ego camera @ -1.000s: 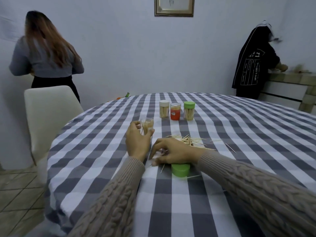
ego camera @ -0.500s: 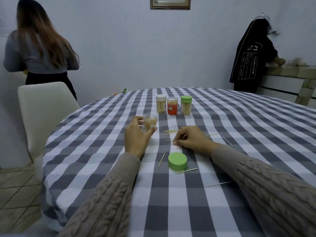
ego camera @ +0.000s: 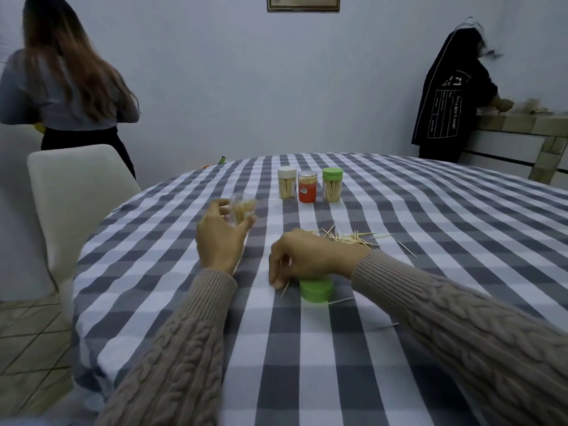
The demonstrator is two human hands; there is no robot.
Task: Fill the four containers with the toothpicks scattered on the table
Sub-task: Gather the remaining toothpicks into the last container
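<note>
My left hand (ego camera: 219, 238) grips an open clear container (ego camera: 242, 210) partly filled with toothpicks. My right hand (ego camera: 302, 256) hovers low over the cloth with fingers curled, pinching a toothpick (ego camera: 285, 289) beside a loose green lid (ego camera: 316, 290). A pile of scattered toothpicks (ego camera: 350, 236) lies just beyond my right wrist. Three capped containers stand in a row farther back: white-lidded (ego camera: 287, 187), red (ego camera: 307, 187), and green-lidded (ego camera: 332, 186). Single toothpicks lie near the lid (ego camera: 339, 300) and at the right (ego camera: 406, 249).
The round table wears a grey-and-white checked cloth (ego camera: 430, 210). A white chair (ego camera: 76, 195) stands at the left. One person (ego camera: 67, 81) stands behind the chair, another in a black jacket (ego camera: 451, 96) at a counter on the right.
My right hand has pulled back from the toothpick pile toward me and left, down to a toothpick beside the green lid. My left hand still holds the open container.
</note>
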